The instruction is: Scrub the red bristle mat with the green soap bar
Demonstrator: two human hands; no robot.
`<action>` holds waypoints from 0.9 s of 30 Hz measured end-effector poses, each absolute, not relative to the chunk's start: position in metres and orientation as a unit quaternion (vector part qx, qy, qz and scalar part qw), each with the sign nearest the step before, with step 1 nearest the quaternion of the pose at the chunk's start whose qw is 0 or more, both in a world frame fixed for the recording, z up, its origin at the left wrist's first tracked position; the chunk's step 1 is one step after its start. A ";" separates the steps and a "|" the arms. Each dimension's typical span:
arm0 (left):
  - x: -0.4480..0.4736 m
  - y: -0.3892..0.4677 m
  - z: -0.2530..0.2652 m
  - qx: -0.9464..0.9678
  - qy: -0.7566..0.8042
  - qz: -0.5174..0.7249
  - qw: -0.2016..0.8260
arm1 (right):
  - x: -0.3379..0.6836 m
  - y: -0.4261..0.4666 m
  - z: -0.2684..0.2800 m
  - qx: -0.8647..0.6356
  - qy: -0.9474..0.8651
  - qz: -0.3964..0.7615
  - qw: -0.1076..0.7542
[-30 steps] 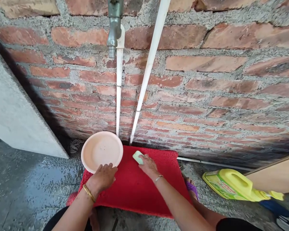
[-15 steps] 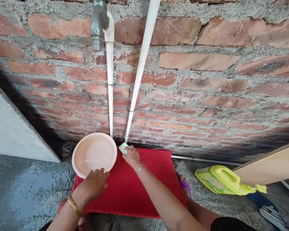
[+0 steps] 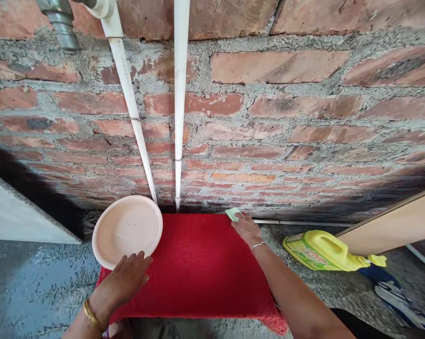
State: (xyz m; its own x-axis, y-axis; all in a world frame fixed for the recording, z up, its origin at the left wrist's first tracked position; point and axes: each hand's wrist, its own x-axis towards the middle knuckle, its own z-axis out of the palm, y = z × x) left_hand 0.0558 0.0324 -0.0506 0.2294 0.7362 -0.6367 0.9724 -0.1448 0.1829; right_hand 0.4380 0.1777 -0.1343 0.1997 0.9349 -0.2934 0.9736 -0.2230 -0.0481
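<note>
A wet-looking red cloth or mat (image 3: 201,268) is spread in front of the brick wall, draping over its edges. My right hand (image 3: 247,230) is closed around a small pale green block (image 3: 232,214) at the cloth's far right corner; whether it is soap or a brush I cannot tell. A pale pink basin (image 3: 104,216) stands on the cloth's left end, with a little water inside. At its near rim lies my left hand (image 3: 129,278), palm down with fingers stretched out; the fingertips overlap the rim in view.
Two white pipes (image 3: 179,117) run down the brick wall, and a grey tap (image 3: 61,23) sticks out at upper left. A yellow jug (image 3: 325,249) lies on its side at right, near a tan board (image 3: 392,226) and a shoe (image 3: 399,306). Wet concrete floor (image 3: 46,292) shows at left.
My right hand has slid the pale green block rightward along the cloth's far edge, from beside the basin to the right corner. My left hand stays by the basin's rim. The view has shifted.
</note>
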 end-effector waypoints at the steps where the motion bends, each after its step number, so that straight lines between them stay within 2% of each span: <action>1: 0.057 0.032 -0.050 0.730 0.585 -0.203 0.289 | 0.454 0.172 -0.130 0.787 0.599 -0.126 0.075; 6: 0.066 0.032 -0.038 0.735 0.577 -0.213 0.287 | 0.463 0.152 -0.131 0.820 0.556 -0.123 0.049; 15: 0.057 0.031 -0.032 0.734 0.583 -0.207 0.279 | 0.260 0.141 -0.168 0.629 0.751 -0.201 0.025; 18: 0.055 0.032 -0.032 0.732 0.588 -0.211 0.272 | 0.228 0.138 -0.170 0.581 0.787 -0.203 0.043; 22: 0.057 0.031 -0.027 0.735 0.587 -0.203 0.272 | 0.268 0.140 -0.167 0.610 0.767 -0.189 0.058; 27: 0.058 0.028 -0.019 0.739 0.581 -0.201 0.274 | 0.392 0.133 -0.148 0.721 0.670 -0.155 0.084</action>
